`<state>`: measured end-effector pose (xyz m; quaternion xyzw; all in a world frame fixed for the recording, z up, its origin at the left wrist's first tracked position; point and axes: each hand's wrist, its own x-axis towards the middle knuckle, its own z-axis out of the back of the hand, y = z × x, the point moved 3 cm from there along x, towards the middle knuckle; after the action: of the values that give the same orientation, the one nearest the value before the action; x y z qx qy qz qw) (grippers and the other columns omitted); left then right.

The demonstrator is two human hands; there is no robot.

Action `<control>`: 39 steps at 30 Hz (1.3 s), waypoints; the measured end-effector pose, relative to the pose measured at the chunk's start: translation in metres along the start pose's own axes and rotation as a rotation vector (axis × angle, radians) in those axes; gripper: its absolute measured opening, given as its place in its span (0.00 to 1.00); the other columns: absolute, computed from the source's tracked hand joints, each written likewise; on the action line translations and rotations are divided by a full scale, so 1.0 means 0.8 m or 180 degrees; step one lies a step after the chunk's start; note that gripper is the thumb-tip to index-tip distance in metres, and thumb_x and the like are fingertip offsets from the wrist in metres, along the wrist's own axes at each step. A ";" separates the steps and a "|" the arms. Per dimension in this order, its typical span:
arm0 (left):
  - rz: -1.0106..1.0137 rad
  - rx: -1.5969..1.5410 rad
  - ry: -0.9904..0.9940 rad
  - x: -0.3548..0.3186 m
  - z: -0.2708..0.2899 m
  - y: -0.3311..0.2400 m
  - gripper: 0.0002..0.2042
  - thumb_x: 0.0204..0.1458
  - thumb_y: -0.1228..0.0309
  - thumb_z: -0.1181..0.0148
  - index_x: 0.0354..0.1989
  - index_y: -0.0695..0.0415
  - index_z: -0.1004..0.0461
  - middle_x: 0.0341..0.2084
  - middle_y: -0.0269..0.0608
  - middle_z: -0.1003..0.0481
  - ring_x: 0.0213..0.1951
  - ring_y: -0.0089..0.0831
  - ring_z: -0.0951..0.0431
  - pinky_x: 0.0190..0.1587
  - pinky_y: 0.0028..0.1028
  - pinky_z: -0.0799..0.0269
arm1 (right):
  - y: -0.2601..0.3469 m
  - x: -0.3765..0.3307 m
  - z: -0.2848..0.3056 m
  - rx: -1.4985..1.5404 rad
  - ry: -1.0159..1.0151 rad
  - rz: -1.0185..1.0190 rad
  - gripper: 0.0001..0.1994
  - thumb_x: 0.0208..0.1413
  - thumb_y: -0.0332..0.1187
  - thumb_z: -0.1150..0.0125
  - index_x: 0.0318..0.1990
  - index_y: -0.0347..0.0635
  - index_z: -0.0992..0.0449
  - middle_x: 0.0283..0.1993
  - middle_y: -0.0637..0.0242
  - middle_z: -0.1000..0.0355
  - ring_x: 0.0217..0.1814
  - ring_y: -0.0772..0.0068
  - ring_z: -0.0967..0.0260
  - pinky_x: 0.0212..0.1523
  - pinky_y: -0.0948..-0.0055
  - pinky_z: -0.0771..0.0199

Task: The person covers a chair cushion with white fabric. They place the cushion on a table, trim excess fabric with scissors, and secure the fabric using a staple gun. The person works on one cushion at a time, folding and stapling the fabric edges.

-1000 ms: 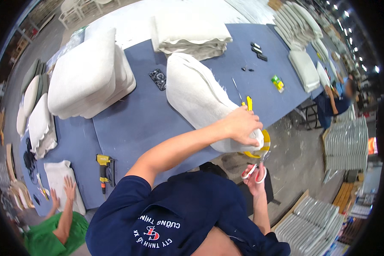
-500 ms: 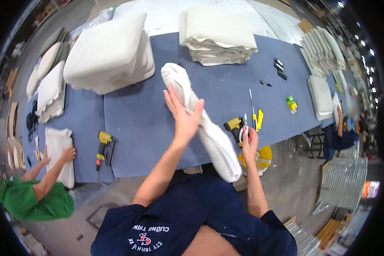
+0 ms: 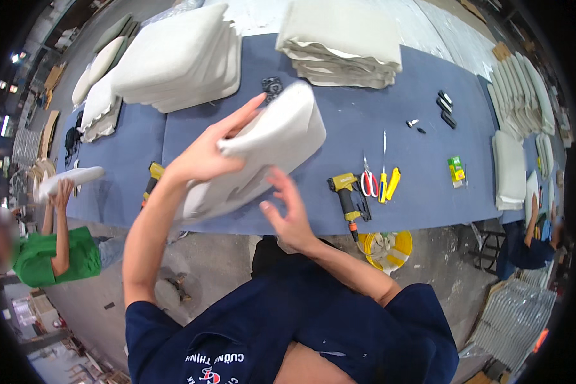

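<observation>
A pale fabric-covered seat cushion (image 3: 281, 137) is held tilted above the blue table, slightly blurred. My left hand (image 3: 214, 153) grips its left edge, fingers behind and thumb in front. Close to the cushion's lower right side is my right hand (image 3: 289, 214), fingers apart and holding nothing; whether a fingertip touches the fabric I cannot tell. On the table to the right lie red-handled scissors (image 3: 368, 182), a screwdriver (image 3: 383, 182) with a yellow handle, a yellow utility knife (image 3: 393, 184) and a yellow-and-black staple gun (image 3: 347, 195).
Stacks of pale cushions stand at the far left (image 3: 173, 61) and far middle (image 3: 339, 48) of the table (image 3: 237, 128). A yellow bucket (image 3: 400, 249) sits below the near edge. A green-shirted person (image 3: 61, 253) handles a cushion at left; another person (image 3: 525, 246) works at right.
My right hand has left the scissors on the table and come over to the cushion. My left hand has swung the cushion left and turned its broad face into view. The green-shirted person has lifted a cushion.
</observation>
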<state>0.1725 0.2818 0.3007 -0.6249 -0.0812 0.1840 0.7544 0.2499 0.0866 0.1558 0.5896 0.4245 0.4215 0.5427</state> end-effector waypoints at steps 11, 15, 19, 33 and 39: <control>0.0039 0.2123 0.0605 0.039 -0.105 -0.004 0.40 0.39 0.78 0.31 0.70 0.53 0.28 0.64 0.49 0.23 0.64 0.49 0.21 0.64 0.39 0.25 | 0.007 0.016 0.213 -0.1216 -0.1363 0.1049 0.31 0.51 0.29 0.25 0.65 0.43 0.25 0.64 0.58 0.28 0.69 0.60 0.32 0.65 0.61 0.30; -0.1214 0.3305 -0.0306 0.073 -0.174 -0.035 0.27 0.45 0.75 0.27 0.58 0.53 0.20 0.51 0.45 0.17 0.49 0.44 0.17 0.49 0.38 0.22 | 0.003 0.040 0.207 -0.0290 -0.0963 0.0969 0.24 0.58 0.30 0.28 0.62 0.40 0.24 0.57 0.59 0.22 0.61 0.61 0.24 0.64 0.65 0.28; -0.0968 0.3034 -0.0677 0.102 -0.173 -0.032 0.10 0.52 0.73 0.28 0.43 0.56 0.15 0.38 0.43 0.16 0.40 0.44 0.18 0.43 0.39 0.24 | -0.004 0.059 0.205 0.0351 -0.1000 0.1064 0.22 0.63 0.35 0.28 0.62 0.40 0.24 0.60 0.62 0.22 0.63 0.64 0.25 0.65 0.65 0.29; -0.1799 0.5421 -0.1030 0.151 -0.172 -0.021 0.13 0.51 0.58 0.29 0.45 0.32 0.21 0.49 0.16 0.22 0.65 0.30 0.28 0.69 0.60 0.61 | -0.017 0.111 0.186 0.0994 -0.1646 0.1760 0.17 0.67 0.16 0.42 0.59 0.41 0.31 0.66 0.52 0.23 0.62 0.63 0.23 0.58 0.66 0.21; -0.1934 0.5464 -0.0565 0.166 -0.136 -0.022 0.12 0.52 0.51 0.28 0.40 0.35 0.22 0.35 0.21 0.30 0.54 0.29 0.28 0.65 0.58 0.57 | -0.009 0.113 0.202 0.0562 -0.1607 0.1704 0.12 0.63 0.16 0.39 0.51 0.39 0.24 0.62 0.54 0.21 0.58 0.59 0.20 0.54 0.66 0.19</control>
<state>0.3364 0.2301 0.2811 0.2152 -0.1352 0.0221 0.9669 0.4301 0.1281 0.1427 0.8095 0.1430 0.3515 0.4480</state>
